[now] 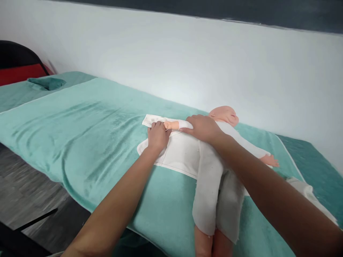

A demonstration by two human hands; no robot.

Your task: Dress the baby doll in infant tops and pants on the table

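Observation:
A baby doll in white clothing lies on its back on a teal towel, head toward the wall. Under it lies a white cloth or open diaper. My left hand is closed on the edge of that white cloth, right beside the doll's small hand. My right hand is wrapped over the doll's white-sleeved arm near its shoulder. The doll's other arm stretches out to the right, and its bare feet reach the bottom of the picture.
The towel-covered surface runs along a white wall. A folded teal cloth lies at the far left end, with a red and black chair behind it. Dark floor shows at lower left past the towel's edge.

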